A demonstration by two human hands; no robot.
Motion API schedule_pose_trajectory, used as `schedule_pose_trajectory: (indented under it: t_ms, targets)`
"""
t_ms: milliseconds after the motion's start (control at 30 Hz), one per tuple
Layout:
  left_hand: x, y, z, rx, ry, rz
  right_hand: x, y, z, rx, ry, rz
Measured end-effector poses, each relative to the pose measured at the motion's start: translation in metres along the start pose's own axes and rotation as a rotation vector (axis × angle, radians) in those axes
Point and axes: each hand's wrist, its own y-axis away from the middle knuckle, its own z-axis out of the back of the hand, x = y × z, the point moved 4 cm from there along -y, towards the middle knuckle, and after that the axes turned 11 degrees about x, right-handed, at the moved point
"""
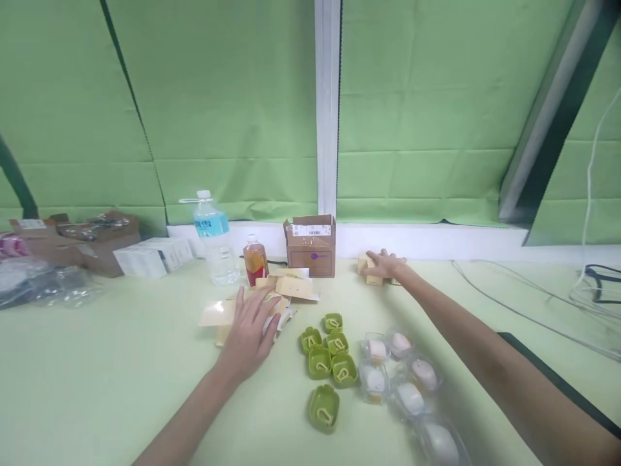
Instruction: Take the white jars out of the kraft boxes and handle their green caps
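My left hand (251, 333) lies with its fingers spread over a loose pile of flattened yellowish cartons (291, 287). Farther back, my right hand (387, 264) has its fingers curled over a small yellow carton (374, 279) in a little group by the wall. Between my arms sit several green cup-like pieces (324, 408), each with a pale looped strip inside. To their right are several clear plastic packs (411, 398) holding rounded white or pinkish objects, the nearest ones blurred.
A water bottle (213, 249), a smaller bottle of amber liquid (255, 259) and an open brown box (310, 249) stand along the back. White boxes (155, 255) and plastic wrapping (43, 281) lie at left. Cables (528, 291) cross the right side.
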Motion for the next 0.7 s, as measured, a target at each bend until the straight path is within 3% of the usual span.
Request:
schedule_pose_trajectory:
  t_ms: [100, 200, 533, 600, 700]
  targets:
    - [0.002, -0.001, -0.001, -0.007, 0.005, -0.004, -0.011, 0.009, -0.002, -0.033, 0.032, 0.049]
    - [0.004, -0.003, -0.001, -0.022, 0.018, 0.004, -0.023, 0.036, -0.009, -0.047, 0.045, 0.092]
    - [-0.011, -0.007, 0.010, -0.090, 0.026, -0.100, -0.062, 0.176, -0.031, -0.138, 0.121, 0.358]
    - [-0.015, -0.008, 0.010, -0.097, 0.010, -0.128, -0.066, 0.196, -0.031, -0.166, 0.151, 0.359]
    - [-0.019, -0.006, 0.011, -0.108, -0.007, -0.159, -0.063, 0.222, -0.028, -0.330, 0.172, 0.257]
